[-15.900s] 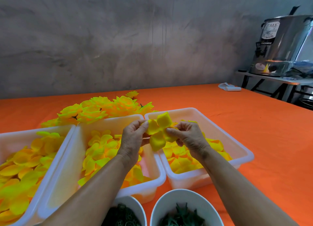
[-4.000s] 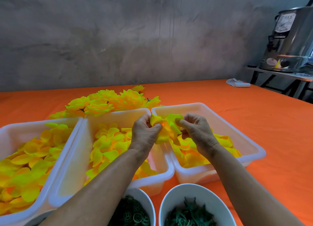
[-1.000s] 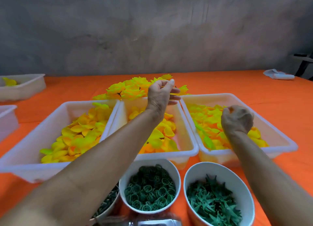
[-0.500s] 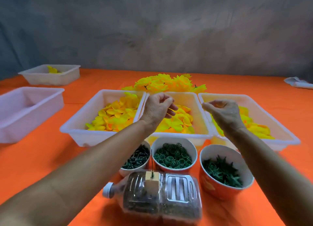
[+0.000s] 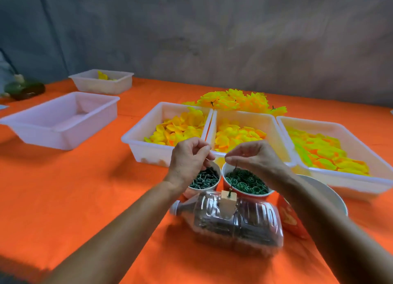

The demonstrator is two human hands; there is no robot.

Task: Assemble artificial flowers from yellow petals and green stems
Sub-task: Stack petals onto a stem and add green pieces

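At the centre of the frame the right hand point(image 5: 253, 156) pinches the top of a thin dark green wire stem point(image 5: 233, 178) between thumb and forefinger. The stem stands upright in a small pale wooden block point(image 5: 228, 198) fixed on a clear plastic bottle point(image 5: 234, 222) lying on its side at lower centre, which seems to serve as a weighted stand so petals can be threaded down with both hands free.

The left hand point(image 5: 187, 160) hangs just left of it, fingers pinched together over a white cup of dark green pegs point(image 5: 204, 180); whether they hold a piece I cannot tell.

A red cup of green rings point(image 5: 244, 181) sits beside it. Three white plastic trays of yellow petals point(image 5: 180, 130) line the orange tabletop point(image 5: 85, 188) behind, sorted within arm's reach. Finished yellow flowers point(image 5: 236, 101) are piled beyond, clear of the work.
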